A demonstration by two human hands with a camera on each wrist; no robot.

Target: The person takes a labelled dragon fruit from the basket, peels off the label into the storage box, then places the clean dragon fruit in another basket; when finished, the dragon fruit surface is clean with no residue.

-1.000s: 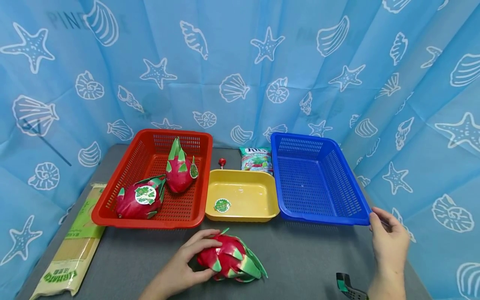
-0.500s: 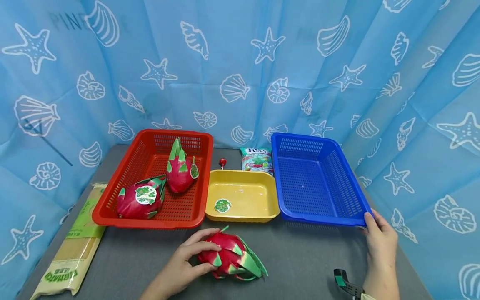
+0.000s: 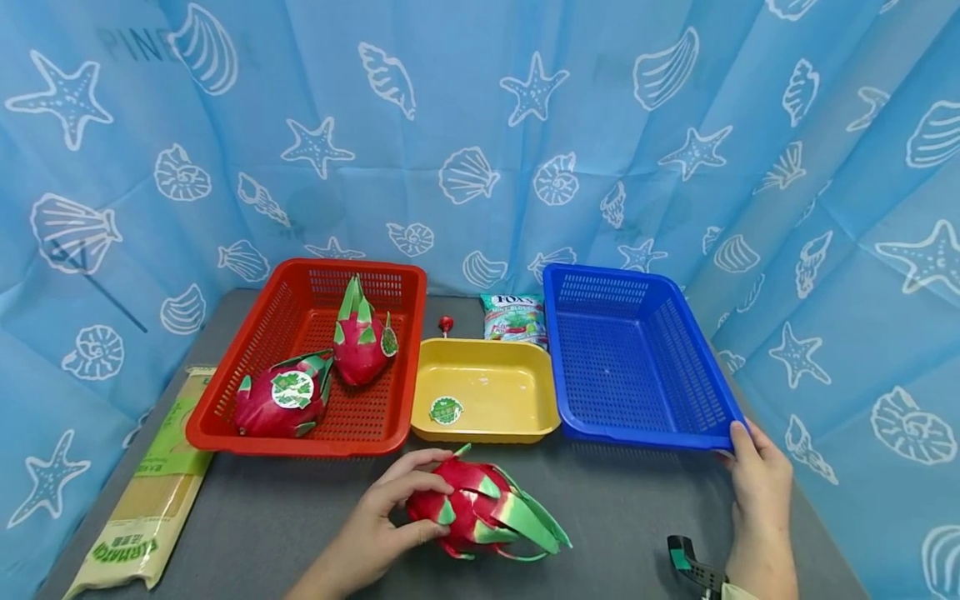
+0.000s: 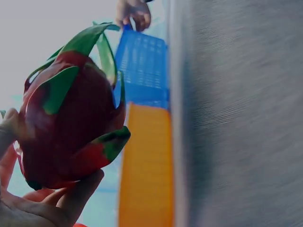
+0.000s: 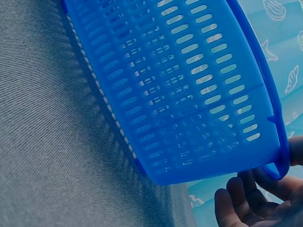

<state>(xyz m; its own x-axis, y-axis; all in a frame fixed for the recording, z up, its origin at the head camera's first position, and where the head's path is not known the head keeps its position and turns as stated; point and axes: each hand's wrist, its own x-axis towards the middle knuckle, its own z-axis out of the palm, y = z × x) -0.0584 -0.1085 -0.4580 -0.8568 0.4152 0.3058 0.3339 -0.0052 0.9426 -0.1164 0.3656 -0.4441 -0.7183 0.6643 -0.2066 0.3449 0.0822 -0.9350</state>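
My left hand (image 3: 390, 508) grips the stem end of a red dragon fruit (image 3: 480, 510) with green scales, in front of the yellow tray (image 3: 486, 436). In the left wrist view the dragon fruit (image 4: 71, 118) looks raised off the table, its green tips pointing away from my fingers. At the right, my right hand (image 3: 761, 492) pinches the front right corner of the blue basket (image 3: 637, 437), thumb on the rim. The right wrist view shows the basket's slotted wall (image 5: 189, 94), with my fingers (image 5: 241, 203) curled below the rim.
A red basket (image 3: 300, 447) at left holds two dragon fruits (image 3: 281, 400). Behind the yellow tray lie a red lollipop (image 3: 446, 325) and a green candy bag (image 3: 514, 318). A spaghetti pack (image 3: 150, 492) lies along the left table edge. A patterned blue curtain (image 3: 480, 125) encloses the table.
The dragon fruit in my left hand has shifted right and looks lifted. My right hand has moved slightly left, its thumb now over the blue basket's corner.
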